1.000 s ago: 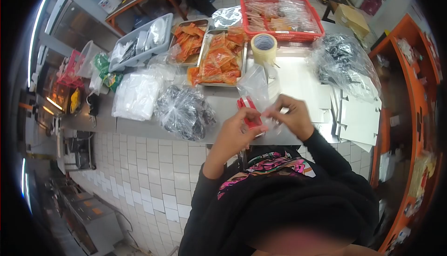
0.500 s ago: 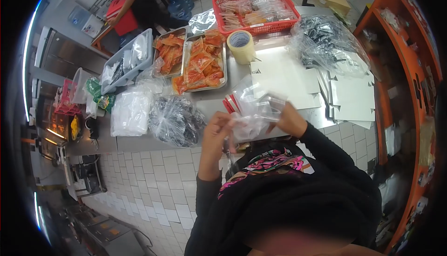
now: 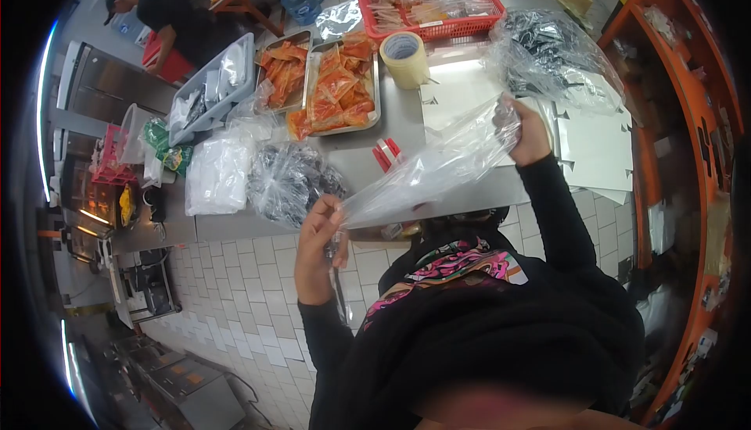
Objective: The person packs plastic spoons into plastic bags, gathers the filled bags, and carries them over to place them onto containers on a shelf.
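A long transparent plastic bag (image 3: 438,168) is stretched slantwise over the table's front edge. My left hand (image 3: 318,234) pinches its lower left end, with a thin dark strip that I cannot identify hanging below. My right hand (image 3: 532,134) is closed around the bag's upper right end, over the white cardboard sheets (image 3: 461,105). Just behind the bag lies a small red and white object (image 3: 386,153). Near my left hand sits a plastic bag of dark items (image 3: 289,191), beside a stack of plastic bags (image 3: 217,176).
Metal trays (image 3: 374,117) hold packed orange-red food. Around them stand a wide tape roll (image 3: 405,61), a red basket (image 3: 438,33) of packets, a grey bin (image 3: 211,90) and a bag of black pieces (image 3: 547,51). Orange shelving (image 3: 688,117) rises at right. Another person (image 3: 176,19) bends at far left.
My hands have moved apart, left hand down-left and right hand up-right, pulling the bunched bag out long. The red and white object is now more exposed. The other person has shifted left.
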`<state>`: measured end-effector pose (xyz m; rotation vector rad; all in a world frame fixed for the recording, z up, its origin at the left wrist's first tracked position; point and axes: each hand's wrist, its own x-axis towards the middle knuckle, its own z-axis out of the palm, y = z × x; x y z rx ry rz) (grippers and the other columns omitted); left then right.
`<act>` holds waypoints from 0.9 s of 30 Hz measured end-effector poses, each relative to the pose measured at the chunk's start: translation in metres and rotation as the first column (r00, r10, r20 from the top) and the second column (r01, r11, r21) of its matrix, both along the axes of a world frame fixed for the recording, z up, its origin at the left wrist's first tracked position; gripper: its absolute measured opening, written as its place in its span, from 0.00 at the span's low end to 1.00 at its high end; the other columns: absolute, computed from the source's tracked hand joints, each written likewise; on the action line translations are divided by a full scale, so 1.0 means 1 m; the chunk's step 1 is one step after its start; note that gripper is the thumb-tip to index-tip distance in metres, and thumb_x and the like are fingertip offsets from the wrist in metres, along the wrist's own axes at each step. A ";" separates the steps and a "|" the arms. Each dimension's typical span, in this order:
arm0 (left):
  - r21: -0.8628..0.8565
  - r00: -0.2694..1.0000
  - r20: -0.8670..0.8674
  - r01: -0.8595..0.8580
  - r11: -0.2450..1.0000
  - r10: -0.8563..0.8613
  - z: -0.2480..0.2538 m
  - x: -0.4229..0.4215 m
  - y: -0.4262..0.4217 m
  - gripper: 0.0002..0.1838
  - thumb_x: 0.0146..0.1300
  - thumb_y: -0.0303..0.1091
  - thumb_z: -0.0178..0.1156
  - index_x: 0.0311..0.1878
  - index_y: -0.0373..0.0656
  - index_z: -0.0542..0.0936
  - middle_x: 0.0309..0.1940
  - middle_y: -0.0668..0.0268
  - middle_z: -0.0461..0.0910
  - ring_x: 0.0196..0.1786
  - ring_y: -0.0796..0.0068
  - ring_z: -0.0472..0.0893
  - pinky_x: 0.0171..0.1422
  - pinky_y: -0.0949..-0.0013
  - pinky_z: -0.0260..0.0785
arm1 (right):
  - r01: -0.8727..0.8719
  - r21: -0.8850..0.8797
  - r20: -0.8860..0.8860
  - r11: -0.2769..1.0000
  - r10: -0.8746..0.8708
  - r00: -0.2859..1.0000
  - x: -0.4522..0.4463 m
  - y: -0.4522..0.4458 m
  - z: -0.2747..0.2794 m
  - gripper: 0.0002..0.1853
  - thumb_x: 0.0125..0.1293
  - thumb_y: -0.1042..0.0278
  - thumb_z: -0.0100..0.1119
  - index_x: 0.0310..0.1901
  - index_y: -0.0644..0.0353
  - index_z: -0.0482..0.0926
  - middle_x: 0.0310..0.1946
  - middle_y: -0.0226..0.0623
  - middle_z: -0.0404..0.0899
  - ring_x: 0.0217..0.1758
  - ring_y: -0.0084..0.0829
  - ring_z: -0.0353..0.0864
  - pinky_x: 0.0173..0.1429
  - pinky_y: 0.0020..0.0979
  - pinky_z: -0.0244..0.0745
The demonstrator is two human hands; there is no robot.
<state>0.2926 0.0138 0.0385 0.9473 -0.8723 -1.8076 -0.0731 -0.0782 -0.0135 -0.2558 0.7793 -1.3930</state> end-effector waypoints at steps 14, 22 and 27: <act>-0.326 0.347 0.825 -0.353 0.877 0.446 -0.018 0.012 -0.038 0.12 0.60 0.32 0.62 0.33 0.40 0.68 0.19 0.66 0.69 0.10 0.76 0.72 0.11 0.74 0.59 | -0.249 -0.120 -0.986 0.961 -0.145 -0.083 0.031 0.032 0.065 0.12 0.54 0.75 0.63 0.39 0.57 0.72 0.24 0.37 0.73 0.27 0.36 0.72 0.32 0.27 0.67; -0.617 0.178 0.786 0.281 0.735 0.591 -0.006 -0.090 -0.042 0.34 0.54 0.35 0.64 0.65 0.55 0.64 0.43 0.60 0.80 0.34 0.57 0.82 0.32 0.59 0.73 | -0.461 -0.301 -0.935 0.834 -0.352 -0.026 0.042 0.030 0.073 0.13 0.53 0.70 0.65 0.39 0.54 0.73 0.17 0.34 0.70 0.22 0.39 0.76 0.29 0.32 0.69; -0.322 0.028 0.936 0.471 0.821 0.351 -0.018 -0.114 -0.076 0.32 0.48 0.28 0.60 0.61 0.53 0.69 0.29 0.56 0.81 0.34 0.49 0.81 0.39 0.53 0.72 | -0.510 -0.326 -0.881 0.796 -0.452 -0.142 0.025 0.015 0.042 0.09 0.58 0.71 0.56 0.40 0.53 0.72 0.29 0.37 0.76 0.33 0.41 0.78 0.36 0.37 0.72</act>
